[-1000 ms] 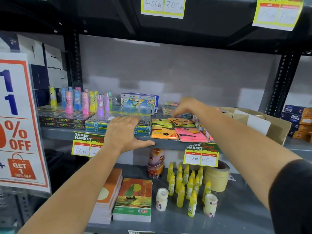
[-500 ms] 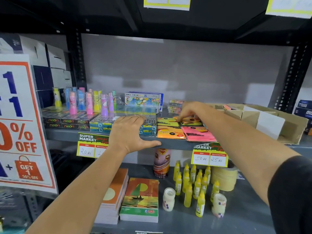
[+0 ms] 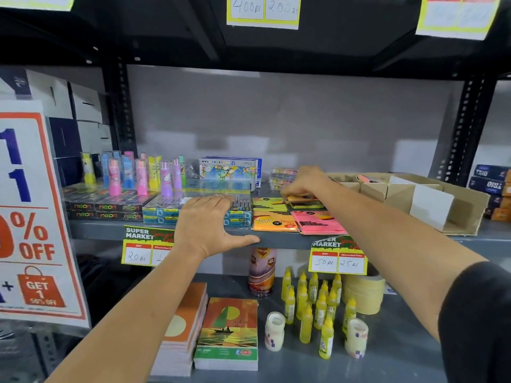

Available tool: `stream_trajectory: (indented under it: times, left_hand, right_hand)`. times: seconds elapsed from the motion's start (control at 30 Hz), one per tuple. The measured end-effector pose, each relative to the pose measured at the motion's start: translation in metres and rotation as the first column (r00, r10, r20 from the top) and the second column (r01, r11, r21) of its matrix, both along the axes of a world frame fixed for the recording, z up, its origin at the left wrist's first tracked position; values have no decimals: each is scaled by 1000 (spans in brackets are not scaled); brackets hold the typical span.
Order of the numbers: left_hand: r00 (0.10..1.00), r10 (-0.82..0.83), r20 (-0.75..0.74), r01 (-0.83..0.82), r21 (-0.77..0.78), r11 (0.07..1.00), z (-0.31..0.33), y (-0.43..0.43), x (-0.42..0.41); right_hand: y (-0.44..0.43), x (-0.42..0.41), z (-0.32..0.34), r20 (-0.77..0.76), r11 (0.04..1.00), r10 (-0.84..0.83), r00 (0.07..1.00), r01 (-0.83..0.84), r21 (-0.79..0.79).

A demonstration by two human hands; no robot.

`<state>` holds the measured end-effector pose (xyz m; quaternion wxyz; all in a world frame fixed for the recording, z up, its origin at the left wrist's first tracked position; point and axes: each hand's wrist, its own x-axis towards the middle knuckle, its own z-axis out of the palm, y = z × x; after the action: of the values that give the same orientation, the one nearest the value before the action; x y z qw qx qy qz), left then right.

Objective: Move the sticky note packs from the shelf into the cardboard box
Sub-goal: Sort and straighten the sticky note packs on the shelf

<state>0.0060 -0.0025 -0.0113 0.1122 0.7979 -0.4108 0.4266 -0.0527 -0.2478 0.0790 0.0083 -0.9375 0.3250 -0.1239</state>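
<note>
Sticky note packs lie on the grey shelf point(image 3: 276, 239): a yellow-green pack point(image 3: 268, 203), an orange pack point(image 3: 273, 223) and a pink pack point(image 3: 318, 223) at the front. Behind them sits a small stack topped by another orange pack point(image 3: 302, 199). My right hand point(image 3: 305, 181) is curled over that stack, its fingertips pinching the top orange pack at its left edge. My left hand point(image 3: 210, 225) rests flat on blue pen boxes point(image 3: 160, 214), thumb along the shelf edge. The open cardboard box point(image 3: 459, 208) stands to the right on the same shelf, with pink and orange items showing at its back.
Colourful tubes point(image 3: 138, 175) and neon boxes point(image 3: 99, 210) fill the shelf's left part. An oil pastel box point(image 3: 229, 171) stands at the back. Price tags point(image 3: 338, 258) hang from the shelf edge. Below are notebooks point(image 3: 229, 333), yellow glue bottles point(image 3: 312, 302) and tape rolls point(image 3: 362, 294).
My right hand came down from above the packs onto the rear stack and closed its fingertips on the top orange pack. My left hand stayed in place.
</note>
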Motion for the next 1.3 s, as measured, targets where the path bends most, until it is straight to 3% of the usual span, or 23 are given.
stream_trajectory:
  times: [0.13, 0.27, 0.6, 0.77, 1.3]
  left_hand:
    - [1000, -3, -19, 3, 2, 1000, 1, 0, -1]
    - [1000, -6, -27, 6, 3, 1000, 2, 1, -2]
    - [1000, 2, -28, -1, 10, 1000, 3, 2, -5]
    - [999, 7, -35, -6, 10, 1000, 3, 1, -4]
    - [999, -4, -53, 4, 10, 1000, 3, 0, -3]
  right_hand:
    - [6, -8, 18, 75, 999, 40, 996, -39, -9]
    - [16, -23, 36, 79, 971, 238, 968, -237, -24]
    - [47, -54, 35, -76, 764, 631, 772, -601, 234]
    - [54, -53, 23, -130, 729, 677, 725, -635, 254]
    - [60, -48, 12, -182, 725, 685, 705, -635, 268]
